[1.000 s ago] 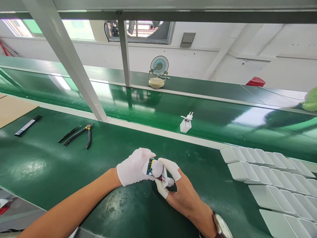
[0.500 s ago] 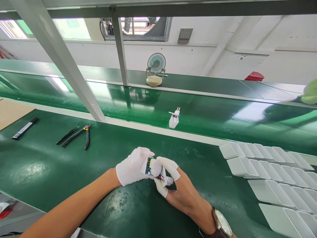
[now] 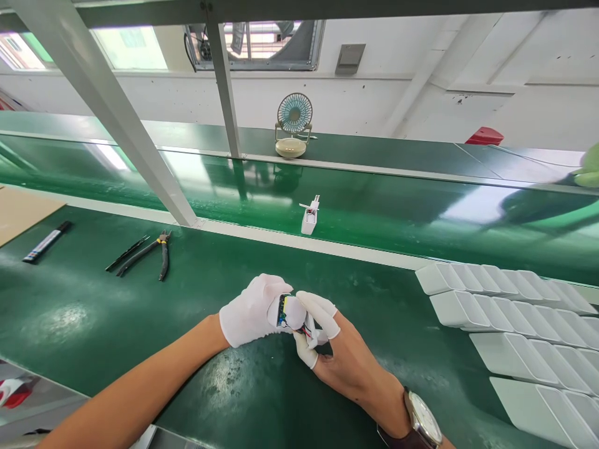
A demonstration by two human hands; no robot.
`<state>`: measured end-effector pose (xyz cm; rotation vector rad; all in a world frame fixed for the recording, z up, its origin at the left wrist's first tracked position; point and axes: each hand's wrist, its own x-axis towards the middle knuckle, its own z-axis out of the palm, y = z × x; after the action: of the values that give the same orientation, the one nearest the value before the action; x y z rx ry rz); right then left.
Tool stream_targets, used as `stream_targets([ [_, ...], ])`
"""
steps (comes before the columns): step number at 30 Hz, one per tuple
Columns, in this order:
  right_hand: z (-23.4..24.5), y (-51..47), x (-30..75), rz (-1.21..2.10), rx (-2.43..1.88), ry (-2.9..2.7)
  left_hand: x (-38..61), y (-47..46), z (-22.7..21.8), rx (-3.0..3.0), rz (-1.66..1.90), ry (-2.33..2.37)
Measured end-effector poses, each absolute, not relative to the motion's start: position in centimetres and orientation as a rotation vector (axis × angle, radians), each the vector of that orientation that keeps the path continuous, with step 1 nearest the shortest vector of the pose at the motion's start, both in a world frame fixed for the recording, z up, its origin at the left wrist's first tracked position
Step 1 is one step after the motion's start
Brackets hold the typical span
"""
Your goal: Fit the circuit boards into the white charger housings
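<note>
My left hand [image 3: 250, 310], in a white glove, is closed around a small white casing with a green circuit board [image 3: 282, 311] showing inside. My right hand [image 3: 334, 349], bare but with white finger cots, pinches the same part from the right, where red and black wires [image 3: 306, 333] stick out. Both hands rest low over the green workbench [image 3: 140, 312]. A second white part with prongs [image 3: 309, 216] stands upright on the glossy green conveyor belt [image 3: 397, 218] beyond the hands.
Rows of white plastic housings [image 3: 505, 318] lie at the right. Pliers [image 3: 161, 252], tweezers [image 3: 126, 252] and a marker pen [image 3: 47, 241] lie at the left, near a cardboard sheet [image 3: 21, 212]. A small fan [image 3: 294, 125] stands behind the belt. A slanted metal post [image 3: 107, 106] crosses left.
The white part on the conveyor belt has travelled leftwards. My hands have stayed in place, still working the small casing between them.
</note>
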<state>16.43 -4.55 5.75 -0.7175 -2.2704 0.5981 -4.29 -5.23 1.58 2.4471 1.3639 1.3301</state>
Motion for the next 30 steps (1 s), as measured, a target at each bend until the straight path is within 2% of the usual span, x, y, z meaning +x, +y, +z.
stream_targets([
  [15, 5.48, -4.55, 16.61, 0.498, -0.695, -2.292, -4.46, -5.17, 1.22, 2.464, 1.361, 1.339],
  [30, 5.86, -4.51, 16.32, 0.565, -0.733, -2.346, -3.8, -4.97, 1.92, 2.504, 1.409, 1.351],
])
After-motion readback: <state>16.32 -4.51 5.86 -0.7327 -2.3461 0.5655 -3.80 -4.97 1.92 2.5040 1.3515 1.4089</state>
